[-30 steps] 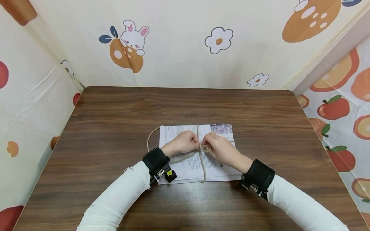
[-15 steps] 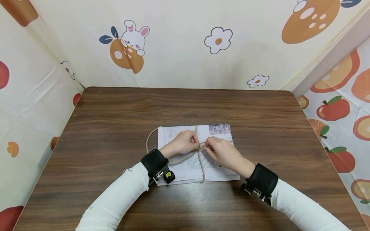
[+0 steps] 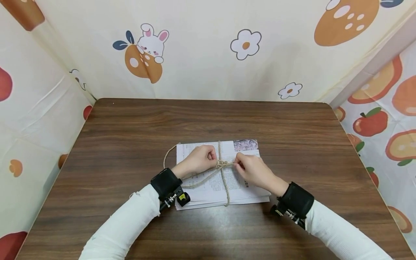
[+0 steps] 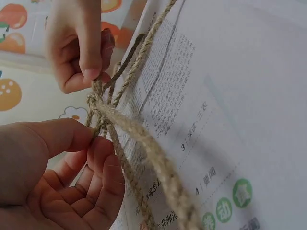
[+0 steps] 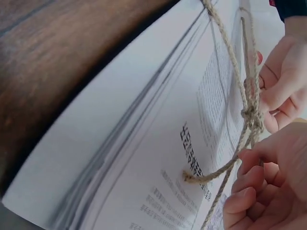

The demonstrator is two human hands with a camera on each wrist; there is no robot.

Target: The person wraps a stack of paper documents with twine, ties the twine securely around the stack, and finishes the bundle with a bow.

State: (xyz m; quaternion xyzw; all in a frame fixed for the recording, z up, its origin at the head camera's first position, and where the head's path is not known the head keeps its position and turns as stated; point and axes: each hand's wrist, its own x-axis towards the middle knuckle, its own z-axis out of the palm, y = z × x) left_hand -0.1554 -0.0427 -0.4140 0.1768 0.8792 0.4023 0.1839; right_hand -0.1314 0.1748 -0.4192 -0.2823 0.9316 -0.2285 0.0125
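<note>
A stack of printed newspaper sheets (image 3: pixel 208 191) lies on the table with twine (image 3: pixel 225 186) crossed around it. At the crossing on top sits a twine knot (image 3: pixel 222 164), seen closer in the right wrist view as a bunched knot (image 5: pixel 252 117). My left hand (image 3: pixel 199 159) pinches twine between thumb and forefinger just left of the knot. On the other side, my right hand (image 3: pixel 255 171) pinches a strand of twine, whose short frayed end (image 5: pixel 192 178) sticks out past the fingers. Another long strand (image 4: pixel 158 160) runs loose from the knot in the left wrist view.
The brown wooden table (image 3: pixel 208 119) extends around the stack. A cream patterned cloth (image 3: pixel 201 54) hangs behind it, with fruit-printed cloth (image 3: pixel 372 122) on the right. A loop of twine (image 3: pixel 166 156) bulges beyond the stack's left edge.
The hands have moved apart, the left one to the left and the right one slightly to the right. The small twine loop by the right fingers has gone, and the knot looks drawn together.
</note>
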